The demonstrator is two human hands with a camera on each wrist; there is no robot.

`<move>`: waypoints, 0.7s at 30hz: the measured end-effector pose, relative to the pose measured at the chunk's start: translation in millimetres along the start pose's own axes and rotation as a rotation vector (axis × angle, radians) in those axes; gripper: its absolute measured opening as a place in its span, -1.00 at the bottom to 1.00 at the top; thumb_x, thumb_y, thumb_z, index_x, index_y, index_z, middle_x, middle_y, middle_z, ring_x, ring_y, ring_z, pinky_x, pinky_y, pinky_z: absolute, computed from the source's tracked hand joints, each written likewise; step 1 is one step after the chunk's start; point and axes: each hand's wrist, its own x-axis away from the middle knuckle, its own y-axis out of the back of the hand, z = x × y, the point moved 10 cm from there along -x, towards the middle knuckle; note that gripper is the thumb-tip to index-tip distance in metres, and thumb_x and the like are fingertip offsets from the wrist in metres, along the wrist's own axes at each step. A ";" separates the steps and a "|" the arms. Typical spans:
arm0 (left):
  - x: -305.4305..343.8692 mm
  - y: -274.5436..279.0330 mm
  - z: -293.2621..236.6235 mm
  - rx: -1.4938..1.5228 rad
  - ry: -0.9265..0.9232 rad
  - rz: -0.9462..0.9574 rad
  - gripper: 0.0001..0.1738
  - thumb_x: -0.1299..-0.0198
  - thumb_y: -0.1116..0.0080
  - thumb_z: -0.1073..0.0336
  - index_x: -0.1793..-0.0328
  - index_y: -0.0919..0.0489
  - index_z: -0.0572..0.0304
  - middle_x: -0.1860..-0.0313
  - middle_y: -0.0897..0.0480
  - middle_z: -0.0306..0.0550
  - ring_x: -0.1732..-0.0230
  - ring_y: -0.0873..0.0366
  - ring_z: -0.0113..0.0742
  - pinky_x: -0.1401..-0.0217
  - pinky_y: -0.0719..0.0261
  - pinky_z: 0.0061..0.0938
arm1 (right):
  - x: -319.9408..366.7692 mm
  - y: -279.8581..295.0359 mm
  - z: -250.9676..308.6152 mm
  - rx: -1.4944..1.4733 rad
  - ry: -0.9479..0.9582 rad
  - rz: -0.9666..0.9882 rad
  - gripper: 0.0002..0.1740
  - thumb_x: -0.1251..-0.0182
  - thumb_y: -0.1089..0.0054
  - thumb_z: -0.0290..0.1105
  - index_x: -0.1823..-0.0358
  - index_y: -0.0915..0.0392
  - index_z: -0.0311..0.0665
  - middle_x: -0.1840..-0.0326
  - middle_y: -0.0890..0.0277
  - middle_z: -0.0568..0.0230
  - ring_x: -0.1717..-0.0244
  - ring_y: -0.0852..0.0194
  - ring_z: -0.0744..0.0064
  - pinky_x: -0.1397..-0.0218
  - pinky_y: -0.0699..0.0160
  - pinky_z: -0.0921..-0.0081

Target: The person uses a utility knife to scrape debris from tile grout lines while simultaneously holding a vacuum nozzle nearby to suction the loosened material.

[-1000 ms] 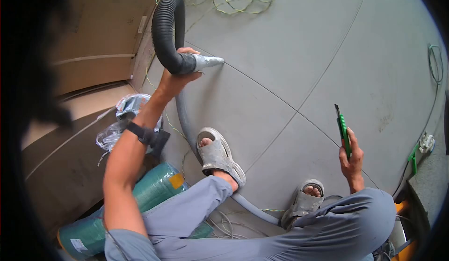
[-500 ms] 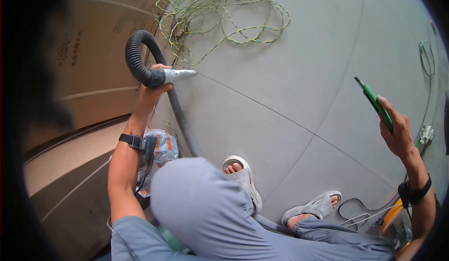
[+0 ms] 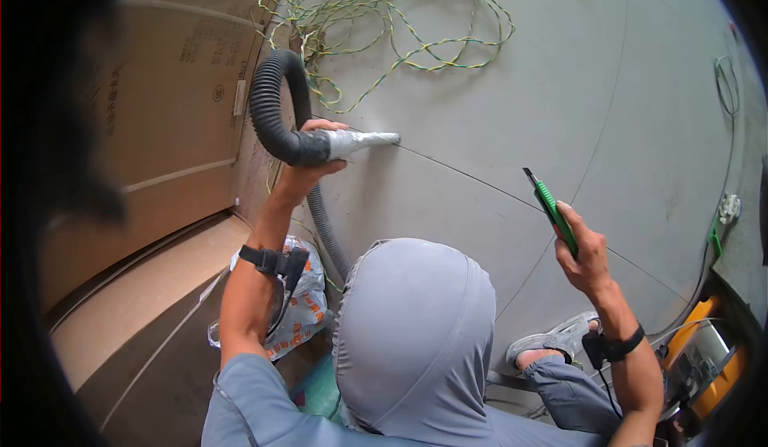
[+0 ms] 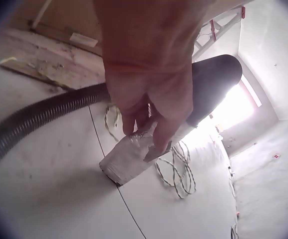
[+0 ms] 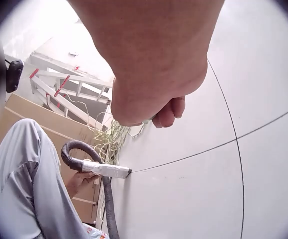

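Note:
In the head view, my left hand (image 3: 314, 172) grips a black ribbed hose (image 3: 276, 115) where it joins a silver-wrapped nozzle (image 3: 360, 140). The nozzle's tip lies at a dark floor line. The left wrist view shows fingers and thumb around the wrapped nozzle (image 4: 129, 157). My right hand (image 3: 586, 253) holds a green utility knife (image 3: 555, 215) above the floor, its dark blade pointing up and left. In the right wrist view the knife is hidden behind the right hand (image 5: 159, 89), while the wrapped nozzle (image 5: 106, 169) shows at the lower left.
Tangled yellow-green wire (image 3: 392, 7) lies on the floor (image 3: 496, 127) beyond the hose. Large cardboard boxes (image 3: 176, 87) stand at the left, with a plastic bag (image 3: 300, 319) near my left forearm. A yellow machine (image 3: 712, 367) is at the lower right. A ladder (image 5: 69, 89) leans behind.
The nozzle has moved right along the floor line, with my left hand on the hose. My right hand and the knife have shifted left and down in the head view. A raised knee has shifted right.

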 end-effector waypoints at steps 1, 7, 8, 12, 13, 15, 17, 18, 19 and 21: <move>-0.4 -8.0 -4.7 -0.001 -0.056 0.010 -0.29 0.08 -0.46 0.66 -0.23 -0.47 0.03 -0.25 -0.59 -0.10 -0.31 -0.51 -0.25 -0.44 -0.47 -0.30 | -0.1 -6.9 0.7 0.004 -0.001 -0.002 -0.27 -0.12 -0.19 -0.63 -0.43 -0.43 -0.23 0.24 -0.67 -0.04 0.40 -0.68 -0.01 0.27 -0.64 0.28; 8.1 16.5 5.7 -0.101 -0.095 0.028 -0.30 0.06 -0.48 0.63 -0.23 -0.48 0.03 -0.25 -0.60 -0.12 -0.29 -0.52 -0.27 -0.42 -0.48 -0.31 | 0.5 -10.7 6.9 -0.014 -0.054 -0.054 -0.29 -0.15 -0.16 -0.61 -0.44 -0.42 -0.23 0.31 -0.65 0.02 0.44 -0.66 0.05 0.28 -0.62 0.30; 8.9 35.4 11.6 -0.143 -0.073 -0.015 -0.32 0.05 -0.48 0.61 -0.23 -0.48 0.03 -0.24 -0.61 -0.14 -0.28 -0.52 -0.28 -0.41 -0.48 -0.32 | 2.2 -9.6 2.4 -0.023 -0.073 -0.067 -0.29 -0.16 -0.16 -0.61 -0.44 -0.41 -0.23 0.32 -0.64 0.02 0.43 -0.66 0.06 0.28 -0.63 0.31; 6.0 94.2 20.9 -0.051 -0.027 -0.159 -0.33 0.03 -0.47 0.59 -0.25 -0.51 0.05 -0.20 -0.62 -0.17 -0.25 -0.54 -0.30 -0.40 -0.49 -0.34 | 8.2 -10.0 -8.2 -0.080 -0.131 -0.081 -0.29 -0.16 -0.14 -0.61 -0.44 -0.41 -0.22 0.30 -0.65 0.02 0.41 -0.67 0.05 0.25 -0.64 0.31; 4.8 103.9 22.4 -0.049 0.012 -0.183 -0.33 0.03 -0.46 0.58 -0.26 -0.51 0.06 -0.19 -0.62 -0.18 -0.25 -0.54 -0.31 -0.40 -0.49 -0.35 | 9.6 -12.3 -8.0 -0.085 -0.133 -0.080 -0.29 -0.16 -0.14 -0.61 -0.44 -0.41 -0.22 0.30 -0.65 0.02 0.41 -0.67 0.05 0.25 -0.64 0.31; 4.0 109.1 21.4 -0.046 0.052 -0.204 -0.32 0.02 -0.46 0.58 -0.28 -0.52 0.06 -0.18 -0.63 -0.19 -0.24 -0.55 -0.31 -0.40 -0.48 -0.35 | 14.9 -17.4 -5.9 -0.068 -0.137 -0.073 -0.28 -0.16 -0.14 -0.60 -0.45 -0.40 -0.21 0.27 -0.66 0.01 0.38 -0.69 0.03 0.23 -0.65 0.29; 2.3 86.8 12.1 -0.109 0.062 -0.119 -0.30 0.04 -0.48 0.57 -0.30 -0.52 0.08 -0.18 -0.63 -0.18 -0.25 -0.54 -0.32 -0.40 -0.49 -0.35 | 19.1 -26.5 -5.8 -0.080 -0.156 -0.049 -0.28 -0.16 -0.14 -0.59 -0.45 -0.40 -0.21 0.25 -0.66 0.00 0.37 -0.69 0.02 0.22 -0.65 0.28; 2.2 76.2 6.9 -0.110 0.061 -0.122 -0.30 0.04 -0.48 0.57 -0.30 -0.52 0.08 -0.18 -0.63 -0.18 -0.25 -0.54 -0.32 -0.40 -0.49 -0.35 | 19.7 -32.5 -5.7 -0.088 -0.167 -0.027 -0.28 -0.17 -0.14 -0.59 -0.46 -0.40 -0.21 0.24 -0.66 -0.01 0.36 -0.70 0.01 0.21 -0.65 0.28; -0.2 57.7 -2.2 -0.114 0.025 -0.090 -0.34 0.05 -0.47 0.60 -0.24 -0.54 0.09 -0.15 -0.62 -0.20 -0.23 -0.54 -0.33 -0.39 -0.48 -0.36 | 19.5 -35.6 -3.7 -0.089 -0.165 -0.029 -0.28 -0.17 -0.14 -0.59 -0.46 -0.40 -0.21 0.24 -0.66 -0.01 0.36 -0.70 0.01 0.21 -0.65 0.28; -4.4 28.6 -8.9 -0.117 -0.006 -0.058 -0.37 0.07 -0.46 0.63 -0.18 -0.57 0.09 -0.12 -0.61 -0.22 -0.21 -0.53 -0.35 -0.39 -0.47 -0.36 | 15.1 -40.3 1.4 -0.099 -0.164 -0.014 -0.28 -0.17 -0.15 -0.58 -0.45 -0.40 -0.20 0.23 -0.66 -0.02 0.36 -0.70 0.00 0.21 -0.66 0.28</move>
